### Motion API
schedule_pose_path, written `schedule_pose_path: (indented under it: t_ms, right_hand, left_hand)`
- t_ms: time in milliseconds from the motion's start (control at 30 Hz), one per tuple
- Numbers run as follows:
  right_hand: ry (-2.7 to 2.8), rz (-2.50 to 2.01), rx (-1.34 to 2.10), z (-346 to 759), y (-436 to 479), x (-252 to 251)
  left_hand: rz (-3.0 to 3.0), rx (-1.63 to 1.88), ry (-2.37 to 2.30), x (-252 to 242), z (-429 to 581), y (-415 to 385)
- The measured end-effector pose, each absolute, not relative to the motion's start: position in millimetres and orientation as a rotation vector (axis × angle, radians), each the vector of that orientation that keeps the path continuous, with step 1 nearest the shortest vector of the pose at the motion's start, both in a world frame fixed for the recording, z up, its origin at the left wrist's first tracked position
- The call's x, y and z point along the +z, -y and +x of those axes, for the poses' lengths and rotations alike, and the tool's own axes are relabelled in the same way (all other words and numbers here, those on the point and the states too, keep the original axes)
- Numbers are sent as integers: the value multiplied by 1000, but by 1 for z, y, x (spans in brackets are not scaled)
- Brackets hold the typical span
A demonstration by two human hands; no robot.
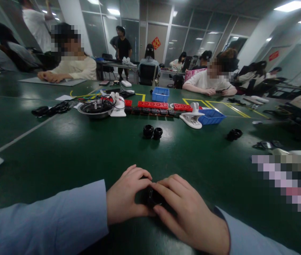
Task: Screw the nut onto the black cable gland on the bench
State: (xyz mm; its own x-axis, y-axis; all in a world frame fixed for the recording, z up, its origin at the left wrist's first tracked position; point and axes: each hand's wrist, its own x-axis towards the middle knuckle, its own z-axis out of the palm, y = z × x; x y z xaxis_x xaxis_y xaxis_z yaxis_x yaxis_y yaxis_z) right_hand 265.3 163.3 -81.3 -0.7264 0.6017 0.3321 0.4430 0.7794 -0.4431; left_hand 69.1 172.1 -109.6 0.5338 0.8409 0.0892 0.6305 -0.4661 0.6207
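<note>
A glossy black round fitting with a hollow centre, much like a cable gland, is at the near middle of the green table. My left hand curls around its left side, thumb in front and fingers behind. From the right, my right hand closes over it with thumb and fingertips. The hands hide most of the fitting, so its lower part cannot be made out. Beyond them stand two similar black fittings, a larger one and a smaller one, side by side.
Another black fitting lies farther right. Across the table are a metal bowl, a row of red blocks, white clamp-like stands and blue bins. Several people sit around.
</note>
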Motion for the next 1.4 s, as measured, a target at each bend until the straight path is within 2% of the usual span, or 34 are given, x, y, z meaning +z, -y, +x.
schedule_pose_path:
  t_ms: [300, 1033, 1200, 1300, 1400]
  right_hand:
    - [2459, -757, 517, 264, -162, -78]
    - [2630, -447, 253, 267, -153, -81]
    - [2561, -768, 342, 278, -180, -87]
    - [2485, -1146, 260, 283, -201, -96]
    - [2489, -1267, 236, 285, -208, -103]
  left_hand:
    - [2272, 553, -1194, -112, 68, -172]
    - [2205, 544, -1200, -106, 71, -172]
    - [2204, 519, -1193, -106, 69, -172]
    - [2219, 505, -1192, -106, 69, -170]
    - [2228, 486, -1185, -105, 68, -169]
